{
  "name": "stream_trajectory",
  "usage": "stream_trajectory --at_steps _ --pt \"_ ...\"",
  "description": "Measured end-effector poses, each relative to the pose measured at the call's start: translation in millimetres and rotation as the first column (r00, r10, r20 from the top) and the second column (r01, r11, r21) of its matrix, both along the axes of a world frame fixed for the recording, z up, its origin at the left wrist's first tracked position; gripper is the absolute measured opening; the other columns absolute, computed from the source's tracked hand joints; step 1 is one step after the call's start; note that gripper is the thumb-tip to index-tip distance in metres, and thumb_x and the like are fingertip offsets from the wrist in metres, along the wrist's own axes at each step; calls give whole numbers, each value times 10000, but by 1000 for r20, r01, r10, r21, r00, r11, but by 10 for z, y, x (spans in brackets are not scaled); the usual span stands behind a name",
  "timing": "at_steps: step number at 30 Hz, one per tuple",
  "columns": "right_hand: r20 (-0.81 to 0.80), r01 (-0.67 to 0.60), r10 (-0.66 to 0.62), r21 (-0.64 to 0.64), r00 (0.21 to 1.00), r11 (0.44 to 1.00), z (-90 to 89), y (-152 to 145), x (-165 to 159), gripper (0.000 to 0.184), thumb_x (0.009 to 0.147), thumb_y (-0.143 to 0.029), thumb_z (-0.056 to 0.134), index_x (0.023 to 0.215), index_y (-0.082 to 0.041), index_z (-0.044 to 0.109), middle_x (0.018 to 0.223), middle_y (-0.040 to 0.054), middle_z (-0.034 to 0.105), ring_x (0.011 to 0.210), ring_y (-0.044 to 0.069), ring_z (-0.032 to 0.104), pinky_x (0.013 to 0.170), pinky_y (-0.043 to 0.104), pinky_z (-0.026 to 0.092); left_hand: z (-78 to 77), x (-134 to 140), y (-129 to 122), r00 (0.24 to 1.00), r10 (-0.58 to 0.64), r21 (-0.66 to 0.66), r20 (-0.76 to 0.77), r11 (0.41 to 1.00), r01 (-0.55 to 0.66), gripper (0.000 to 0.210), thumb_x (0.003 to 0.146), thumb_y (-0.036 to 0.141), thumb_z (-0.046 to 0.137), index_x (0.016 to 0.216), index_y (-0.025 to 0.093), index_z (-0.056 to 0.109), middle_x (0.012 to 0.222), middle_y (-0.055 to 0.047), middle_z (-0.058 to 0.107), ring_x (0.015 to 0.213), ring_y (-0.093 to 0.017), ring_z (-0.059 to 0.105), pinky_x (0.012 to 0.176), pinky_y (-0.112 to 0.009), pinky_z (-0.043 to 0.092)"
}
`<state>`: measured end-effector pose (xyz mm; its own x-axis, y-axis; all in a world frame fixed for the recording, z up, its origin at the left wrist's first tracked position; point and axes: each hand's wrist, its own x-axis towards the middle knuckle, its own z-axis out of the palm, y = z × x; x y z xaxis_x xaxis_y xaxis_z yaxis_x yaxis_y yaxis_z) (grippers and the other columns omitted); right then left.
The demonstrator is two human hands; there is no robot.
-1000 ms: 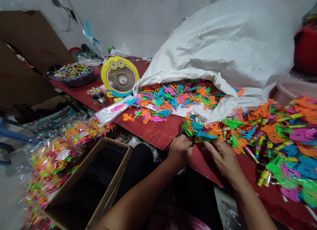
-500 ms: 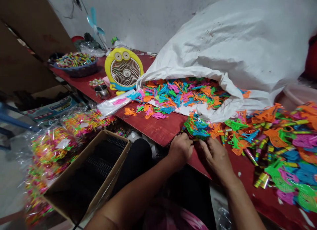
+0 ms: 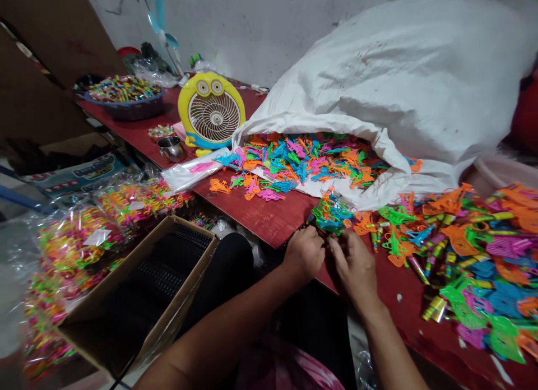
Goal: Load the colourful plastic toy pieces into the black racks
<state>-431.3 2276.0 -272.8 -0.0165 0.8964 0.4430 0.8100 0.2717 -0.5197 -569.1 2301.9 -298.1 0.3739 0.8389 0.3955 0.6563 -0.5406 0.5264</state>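
At the red table's (image 3: 269, 219) front edge, my left hand (image 3: 305, 252) is closed in a fist, its fingers curled at the near side of a bunch of colourful plastic toys (image 3: 332, 213). What it grips is hidden. My right hand (image 3: 355, 264) sits just right of it, thumb and fingers bent toward each other at the same bunch; anything between them is too small to make out. The green, blue and orange toys in the bunch lie just beyond both hands. Similar loose toys spill from a large white sack (image 3: 403, 82) behind it.
A heap of plastic toys and striped tubes (image 3: 483, 255) covers the table's right side. A yellow fan (image 3: 216, 115), metal cup (image 3: 171, 148) and clear plastic bags (image 3: 191, 174) stand or lie at left. Below are a cardboard box (image 3: 168, 334) with black strips and filled bags (image 3: 79, 238).
The view has shifted slightly, so near things sit a little further left. Both hands stay close together at the bunch, with only small finger movement in the right one.
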Motion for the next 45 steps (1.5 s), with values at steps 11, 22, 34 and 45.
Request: stream_trajectory --at_steps 11,22,34,45 --pt "3 199 -200 101 980 975 -176 23 -104 289 933 -426 525 903 -156 624 835 75 687 730 168 631 683 263 452 -15 22 10 999 19 7 -46 1000 -19 137 859 187 541 800 159 661 856 -67 625 830 -194 572 775 -324 467" --pt "44 341 -340 -23 939 940 -176 -6 -152 335 922 -478 501 847 -178 631 744 53 683 628 153 602 577 249 348 -66 45 10 997 63 15 -51 998 -62 173 872 174 530 761 182 663 824 -48 620 792 -176 567 715 -301 429" --pt "236 437 -408 -85 882 896 -169 53 -231 294 938 -376 491 755 -167 587 640 52 618 549 142 476 558 279 197 -11 38 17 996 60 -29 -61 998 -61 233 898 182 523 709 181 659 801 -46 623 798 -166 565 721 -284 413" --pt "211 448 -413 -164 886 879 -140 10 -229 258 933 -414 527 838 -181 583 731 35 661 627 159 570 558 276 202 102 -239 -90 984 51 53 168 997 -61 172 903 180 542 943 206 707 893 -45 671 876 -178 582 817 -313 459"
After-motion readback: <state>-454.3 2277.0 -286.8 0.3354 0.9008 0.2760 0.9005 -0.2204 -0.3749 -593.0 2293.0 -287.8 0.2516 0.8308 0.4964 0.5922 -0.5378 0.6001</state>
